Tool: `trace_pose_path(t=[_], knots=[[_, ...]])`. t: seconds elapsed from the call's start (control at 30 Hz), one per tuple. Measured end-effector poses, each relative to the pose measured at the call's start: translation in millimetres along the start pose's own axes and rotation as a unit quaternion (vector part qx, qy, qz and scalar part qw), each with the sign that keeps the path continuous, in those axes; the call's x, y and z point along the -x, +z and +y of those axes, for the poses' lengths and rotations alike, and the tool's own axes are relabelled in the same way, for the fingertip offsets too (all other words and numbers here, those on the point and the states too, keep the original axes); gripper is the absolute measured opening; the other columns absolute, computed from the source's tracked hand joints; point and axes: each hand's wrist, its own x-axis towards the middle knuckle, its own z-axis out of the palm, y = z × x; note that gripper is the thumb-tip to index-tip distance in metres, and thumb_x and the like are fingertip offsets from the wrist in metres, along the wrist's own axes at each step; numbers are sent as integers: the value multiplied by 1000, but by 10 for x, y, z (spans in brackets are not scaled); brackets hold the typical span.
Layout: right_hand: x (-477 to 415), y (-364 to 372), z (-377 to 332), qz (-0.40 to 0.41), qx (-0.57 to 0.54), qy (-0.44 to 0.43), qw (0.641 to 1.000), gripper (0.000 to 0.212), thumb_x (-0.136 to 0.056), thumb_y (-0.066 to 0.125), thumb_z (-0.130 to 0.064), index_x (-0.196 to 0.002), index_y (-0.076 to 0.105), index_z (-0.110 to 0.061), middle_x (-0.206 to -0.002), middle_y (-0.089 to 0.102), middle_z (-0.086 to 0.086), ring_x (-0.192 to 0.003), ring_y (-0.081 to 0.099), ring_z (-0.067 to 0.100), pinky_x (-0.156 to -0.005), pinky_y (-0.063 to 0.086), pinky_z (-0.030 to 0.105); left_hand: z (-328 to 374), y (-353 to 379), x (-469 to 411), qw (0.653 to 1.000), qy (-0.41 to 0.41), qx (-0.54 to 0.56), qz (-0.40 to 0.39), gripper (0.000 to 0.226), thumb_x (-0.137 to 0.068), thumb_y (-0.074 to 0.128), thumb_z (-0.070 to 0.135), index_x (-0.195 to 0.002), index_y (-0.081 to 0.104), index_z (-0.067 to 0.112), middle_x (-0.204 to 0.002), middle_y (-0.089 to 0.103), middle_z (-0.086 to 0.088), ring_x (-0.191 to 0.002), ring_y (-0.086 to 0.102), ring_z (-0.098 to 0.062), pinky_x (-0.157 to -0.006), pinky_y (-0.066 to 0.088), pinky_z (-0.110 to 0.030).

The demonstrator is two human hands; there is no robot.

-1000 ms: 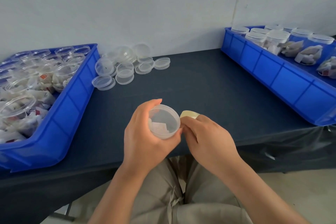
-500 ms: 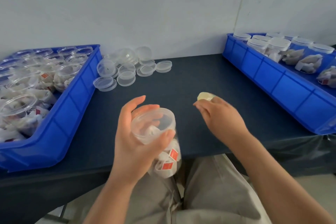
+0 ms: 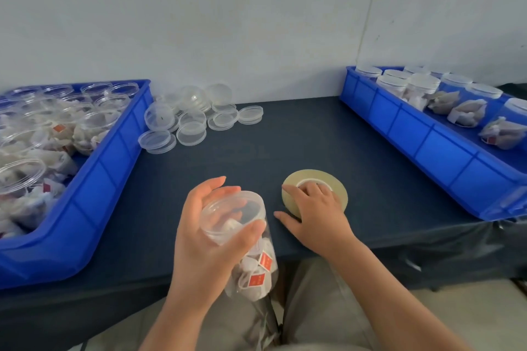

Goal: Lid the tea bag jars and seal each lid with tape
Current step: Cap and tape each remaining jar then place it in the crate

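Observation:
My left hand (image 3: 205, 242) grips a clear plastic jar (image 3: 251, 262) of tea bags with red tags, tilted over the table's front edge, its clear lid (image 3: 231, 208) on top. A yellowish tape roll (image 3: 338, 188) lies flat on the dark table (image 3: 299, 137) just right of the jar. My right hand (image 3: 316, 214) rests on the roll with fingertips bent into its core and the thumb spread on the table. Whether tape runs round the lid cannot be made out.
A blue bin (image 3: 94, 188) at the left holds several open jars (image 3: 97, 120) of tea bags. Loose clear lids (image 3: 191, 128) lie piled at the back beside it. A second blue bin (image 3: 427, 137) at the right holds several lidded jars (image 3: 422, 85). A wall stands close behind.
My right hand left the jar's lid, carried the tape roll to the right and laid it flat on the table. My left hand lowered and tilted the jar.

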Motion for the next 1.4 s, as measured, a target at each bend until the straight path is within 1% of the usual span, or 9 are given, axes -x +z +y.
trace_pose_path(t=[0.07, 0.13, 0.2, 0.33, 0.5, 0.73, 0.97, 1.1, 1.4], knots=[[138, -130, -129, 44, -126, -17, 991, 68, -95, 41, -81, -147, 56, -39, -137, 57, -17, -128, 44, 5, -116, 38, 33, 4, -13, 1, 1000, 0, 2, -6, 73, -67, 87, 50, -133, 57, 48, -133, 71, 11, -121, 68, -5, -91, 56, -34], [329, -243, -276, 32, -329, -54, 942, 71, -94, 38, -86, -146, 56, -42, -141, 55, -27, -135, 46, -3, -114, 41, 23, 25, -19, -2, 1000, -1, 5, -14, 73, -67, 87, 54, -133, 57, 49, -133, 71, 11, -122, 69, -8, -89, 59, -34], [489, -307, -422, -3, -455, -96, 885, 66, -100, 49, -75, -152, 51, -36, -144, 58, -20, -142, 51, 11, -114, 44, 27, 52, 4, 1, 1000, -8, 7, -26, 73, -68, 85, 58, -134, 56, 47, -132, 71, 12, -120, 70, -10, -85, 62, -28], [654, -452, -585, -41, -578, -86, 811, 55, -101, 63, -57, -147, 53, -27, -133, 69, -5, -124, 67, 23, -96, 58, 32, 102, 82, 35, 998, -23, 27, -55, 87, -73, 68, 87, -142, 54, 36, -131, 72, 12, -117, 72, -12, -91, 59, -23], [714, -482, -550, -74, -637, -77, 763, 50, -107, 59, -41, -152, 49, -21, -139, 67, 4, -132, 63, 30, -110, 53, 53, 149, 72, 34, 996, -9, 18, -83, 99, -70, 61, 97, -145, 53, 33, -133, 71, 11, -122, 70, -13, -96, 56, -22], [764, -401, -614, -91, -715, -54, 691, 50, -106, 59, -38, -152, 47, -24, -144, 62, 5, -130, 61, 24, -100, 55, 33, 133, 43, 37, 994, -12, 23, -104, 91, -76, 61, 93, -147, 52, 36, -135, 70, 8, -124, 69, -16, -99, 56, -27], [757, -358, -676, -66, -751, 19, 657, 45, -107, 54, -54, -142, 59, -25, -144, 62, 15, -136, 58, 38, -114, 48, 55, 87, 25, 17, 987, -52, 107, -107, 81, -76, 67, 89, -143, 56, 45, -132, 74, -5, -120, 72, -30, -101, 53, -63], [772, -406, -713, -64, -753, 9, 655, 56, -104, 52, -61, -145, 55, -23, -146, 61, 11, -138, 58, 33, -111, 50, 53, 95, 69, 25, 987, -67, 113, -92, 75, -76, 70, 88, -139, 58, 47, -129, 75, -4, -117, 74, -30, -100, 54, -66], [773, -467, -685, -102, -792, -13, 602, 50, -96, 65, -34, -145, 57, -27, -143, 62, 11, -130, 62, 30, -102, 55, 40, 175, 86, 60, 988, -54, 115, -88, 76, -78, 67, 88, -137, 60, 43, -130, 75, -6, -118, 73, -32, -100, 54, -65]])
